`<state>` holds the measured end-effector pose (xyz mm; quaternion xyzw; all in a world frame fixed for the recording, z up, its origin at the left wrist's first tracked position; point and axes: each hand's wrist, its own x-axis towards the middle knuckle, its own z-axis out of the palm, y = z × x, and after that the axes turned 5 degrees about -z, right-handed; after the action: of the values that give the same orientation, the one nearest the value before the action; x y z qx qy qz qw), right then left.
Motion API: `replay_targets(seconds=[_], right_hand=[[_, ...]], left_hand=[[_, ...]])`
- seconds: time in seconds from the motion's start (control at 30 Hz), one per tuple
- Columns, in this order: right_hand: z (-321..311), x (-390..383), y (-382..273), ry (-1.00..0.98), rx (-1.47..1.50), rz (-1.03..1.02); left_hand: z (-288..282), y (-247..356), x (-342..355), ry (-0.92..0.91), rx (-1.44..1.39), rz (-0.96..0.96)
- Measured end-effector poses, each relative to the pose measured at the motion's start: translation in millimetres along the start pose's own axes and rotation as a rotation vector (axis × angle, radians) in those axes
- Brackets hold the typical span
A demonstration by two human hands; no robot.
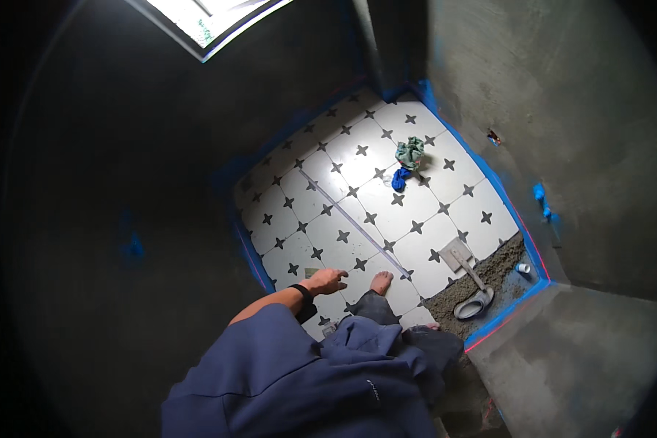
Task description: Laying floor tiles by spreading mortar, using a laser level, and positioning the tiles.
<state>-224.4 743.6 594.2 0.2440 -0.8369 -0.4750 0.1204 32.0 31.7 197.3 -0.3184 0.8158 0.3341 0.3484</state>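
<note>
My left hand (327,281), with a dark band at the wrist, reaches low over the white tiled floor (328,252) patterned with dark stars. Its fingers are apart and nothing shows in them; whether they touch the tile I cannot tell. Beside the hand lies a small flat greenish-tan piece (311,272). A long thin straightedge (354,223) runs diagonally across the tiles ahead of it. My right hand is out of sight. One bare foot (382,282) stands on the tiles to the right of my left hand.
At right, a flat trowel (458,255) rests across the tile edge by rough grey mortar (445,301). A grey shoe-like object (474,303) and a white pipe stub (523,268) are there. Green cloth (409,152) and blue cloth (400,179) lie farther off. Dark walls surround the floor.
</note>
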Motion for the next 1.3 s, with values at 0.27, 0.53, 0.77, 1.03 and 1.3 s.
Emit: replay_targets(seconds=[0.27, 0.53, 0.77, 1.03, 1.3], right_hand=[[11, -8, 7, -0.011, -0.021, 0.015], [31, -12, 14, -0.063, 0.012, 0.031], [87, -37, 18, 0.105, 0.182, -0.016], [78, -54, 1, -0.112, 0.202, 0.192], [80, -52, -1, -0.114, 0.195, 0.208]], left_hand=[[28, -2, 2, 0.067, -0.124, 0.035], [57, -17, 29, 0.138, -0.215, -0.009], [84, -17, 47, -0.004, -0.198, 0.001], [58, 11, 26, -0.087, -0.039, 0.029], [4, 33, 28, -0.011, 0.0, 0.11]])
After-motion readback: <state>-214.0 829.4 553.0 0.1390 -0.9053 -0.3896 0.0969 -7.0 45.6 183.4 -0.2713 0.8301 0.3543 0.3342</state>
